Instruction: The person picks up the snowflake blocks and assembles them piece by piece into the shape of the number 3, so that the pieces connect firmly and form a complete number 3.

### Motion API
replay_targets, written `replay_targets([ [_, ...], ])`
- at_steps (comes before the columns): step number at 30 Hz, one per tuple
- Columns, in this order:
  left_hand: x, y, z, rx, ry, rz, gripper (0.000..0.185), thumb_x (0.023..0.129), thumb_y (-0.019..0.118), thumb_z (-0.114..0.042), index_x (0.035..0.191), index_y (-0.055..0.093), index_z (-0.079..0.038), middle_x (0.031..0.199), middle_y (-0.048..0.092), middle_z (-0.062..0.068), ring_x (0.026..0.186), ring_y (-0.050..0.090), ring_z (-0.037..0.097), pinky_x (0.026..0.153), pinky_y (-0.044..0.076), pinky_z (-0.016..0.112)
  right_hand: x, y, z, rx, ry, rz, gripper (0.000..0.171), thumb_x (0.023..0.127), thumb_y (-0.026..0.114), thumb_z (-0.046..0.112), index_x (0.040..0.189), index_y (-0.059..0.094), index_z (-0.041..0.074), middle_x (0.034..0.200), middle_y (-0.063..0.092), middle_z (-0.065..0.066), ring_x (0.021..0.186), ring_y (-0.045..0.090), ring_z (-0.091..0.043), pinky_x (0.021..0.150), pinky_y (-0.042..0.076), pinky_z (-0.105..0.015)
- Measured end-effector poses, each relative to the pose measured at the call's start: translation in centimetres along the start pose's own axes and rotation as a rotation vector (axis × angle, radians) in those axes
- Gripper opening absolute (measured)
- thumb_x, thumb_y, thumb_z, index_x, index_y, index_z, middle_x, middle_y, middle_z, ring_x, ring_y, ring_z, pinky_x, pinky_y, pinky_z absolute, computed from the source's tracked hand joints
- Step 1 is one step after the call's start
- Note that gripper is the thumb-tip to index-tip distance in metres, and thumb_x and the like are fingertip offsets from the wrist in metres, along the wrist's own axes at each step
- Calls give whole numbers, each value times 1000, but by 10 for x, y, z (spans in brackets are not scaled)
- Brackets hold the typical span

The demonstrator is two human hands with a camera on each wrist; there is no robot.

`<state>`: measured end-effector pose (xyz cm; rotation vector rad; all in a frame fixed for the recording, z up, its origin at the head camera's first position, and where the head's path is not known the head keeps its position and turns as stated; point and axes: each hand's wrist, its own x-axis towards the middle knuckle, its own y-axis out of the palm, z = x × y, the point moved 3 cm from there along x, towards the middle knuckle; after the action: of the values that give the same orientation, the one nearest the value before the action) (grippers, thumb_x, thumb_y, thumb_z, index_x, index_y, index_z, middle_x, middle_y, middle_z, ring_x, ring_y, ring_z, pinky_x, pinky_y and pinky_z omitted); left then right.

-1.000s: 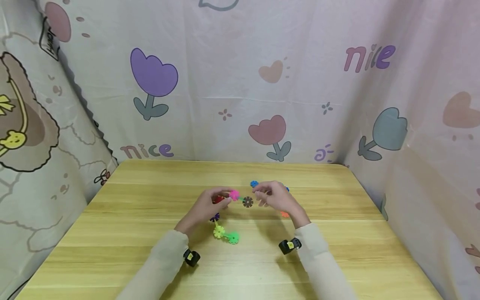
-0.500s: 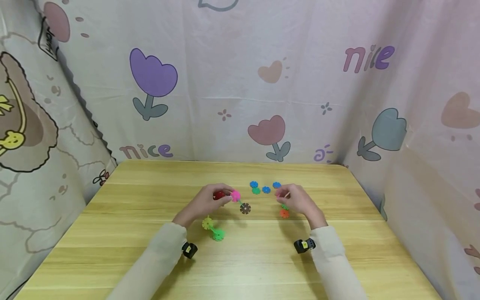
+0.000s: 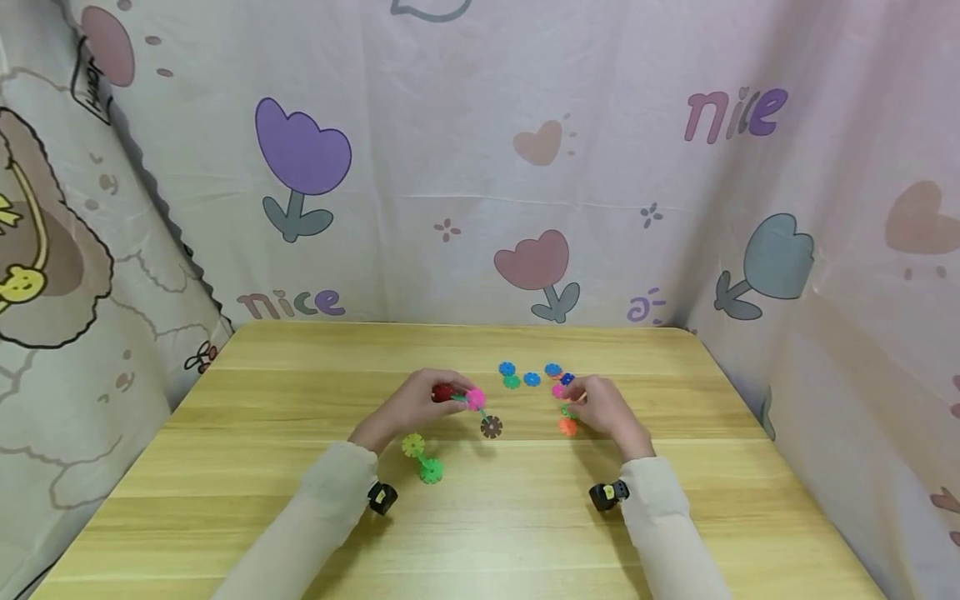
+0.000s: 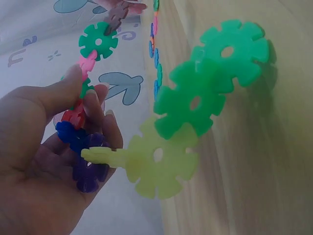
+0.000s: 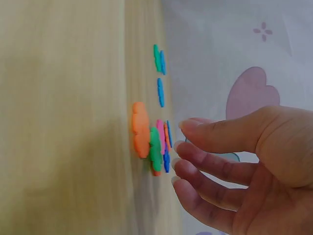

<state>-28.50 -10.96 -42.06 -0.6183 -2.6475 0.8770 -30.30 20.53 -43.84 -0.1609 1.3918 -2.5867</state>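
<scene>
Discs (image 3: pixel 567 408) half hidden behind right hand (image 3: pixel 603 410)

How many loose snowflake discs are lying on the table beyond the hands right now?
At least 8: four along the far row, and a cluster by the right hand of pink, dark blue, green and orange. More may hide under that hand's fingers.

Soft, even light throughout; wrist views blur up close, edges bow.
</scene>
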Motion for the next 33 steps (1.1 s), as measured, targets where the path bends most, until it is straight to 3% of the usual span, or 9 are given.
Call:
replay_targets([
  [7,3,5,-2,11,9,29,23,94,75,-10,116,78,-17,114,77,2,96,64,15,81,55,24,2,4,-1,-20,-2,-8,19,88,73,-2,107,76,1,110,73,-18,92,67,-25,86,59,-44],
  [16,6,12,-1,17,8,52,24,94,74,-4,116,78,-14,113,77,4,101,67,15,88,59,31,4,9,-5,-49,3,-20,23,84,77,-2,107,77,1,106,74,-15,91,63,-25,87,57,-45],
  [26,6,14,-3,13,24,54,24,94,73,-2,113,79,-13,111,77,4,97,66,13,81,57,25,3,11,-8,-71,-29,-18,23,84,77,-6,106,77,0,100,74,-14,90,63,-24,87,58,-45],
  [33,7,16,-4,16,37,61,20,92,75,-2,108,78,-13,106,77,3,90,66,11,77,57,21,0,8,-5,-84,-32,-59,25,83,75,-7,107,77,1,109,74,-19,102,68,-34,92,57,-53],
])
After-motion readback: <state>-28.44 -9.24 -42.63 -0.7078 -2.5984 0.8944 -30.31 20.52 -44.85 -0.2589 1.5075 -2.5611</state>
